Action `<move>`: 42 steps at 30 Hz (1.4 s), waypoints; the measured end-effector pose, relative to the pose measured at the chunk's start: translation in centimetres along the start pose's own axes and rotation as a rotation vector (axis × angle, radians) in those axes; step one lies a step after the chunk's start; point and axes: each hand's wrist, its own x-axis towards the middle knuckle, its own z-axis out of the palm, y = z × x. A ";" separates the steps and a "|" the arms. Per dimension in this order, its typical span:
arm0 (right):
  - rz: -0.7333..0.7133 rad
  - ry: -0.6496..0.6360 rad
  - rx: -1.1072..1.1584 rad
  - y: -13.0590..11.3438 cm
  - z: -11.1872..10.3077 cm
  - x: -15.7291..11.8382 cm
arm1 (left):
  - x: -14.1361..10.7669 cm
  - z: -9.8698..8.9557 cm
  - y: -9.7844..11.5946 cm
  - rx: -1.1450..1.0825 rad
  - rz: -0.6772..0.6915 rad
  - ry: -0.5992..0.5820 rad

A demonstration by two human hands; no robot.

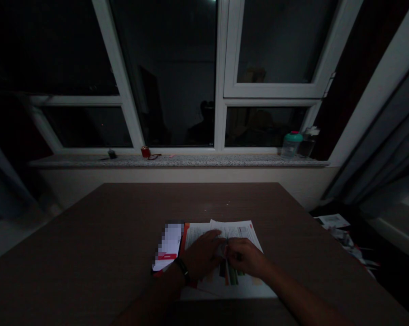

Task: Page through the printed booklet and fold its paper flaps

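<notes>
Printed sheets of paper lie on the brown table, with text at the top and coloured pictures lower down. My left hand, a dark band on its wrist, rests across the sheets with fingers stretched toward the right. Close beside it, my right hand is closed in a pinch at what looks like a raised paper edge. Dim light and the fingers hide exactly what is gripped. Left of the sheets is a phone with a lit, blurred screen, touching or overlapping a red edge.
The table reaches toward a window wall. On the stone sill stand a red spool-like item, a teal-lidded bottle and a clear bottle. Papers lie beyond the table's right edge.
</notes>
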 end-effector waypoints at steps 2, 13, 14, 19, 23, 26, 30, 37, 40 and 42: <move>0.040 0.045 -0.025 0.2 0.1 0.1 | 0.0 -0.1 0.0 0.012 -0.014 -0.014; 0.107 0.085 -0.026 0.5 0.1 0.3 | 0.0 -0.3 0.3 0.046 -0.032 -0.038; 0.083 0.051 -0.003 0.3 0.0 0.1 | 0.0 -0.2 0.2 0.046 -0.031 -0.035; 0.038 0.017 0.021 0.1 0.0 0.0 | -0.1 -0.1 0.1 0.040 -0.026 -0.014; 0.099 0.139 -0.059 0.8 0.4 0.4 | -0.1 -0.3 0.3 0.030 -0.048 -0.010; 0.101 0.139 -0.042 1.2 0.5 0.4 | -0.1 -0.4 0.5 0.028 -0.047 -0.008; 0.046 0.033 0.013 0.6 0.3 0.0 | -0.1 -0.3 0.4 0.022 -0.014 0.010; 0.053 0.059 -0.014 0.2 0.1 0.1 | -0.2 -0.5 0.5 0.028 -0.016 0.014; 0.086 0.126 -0.064 0.6 0.2 0.3 | -0.1 -0.9 1.1 0.027 -0.001 0.035; 0.099 0.147 -0.076 0.7 0.3 0.4 | 0.0 -1.1 1.3 0.037 0.002 0.031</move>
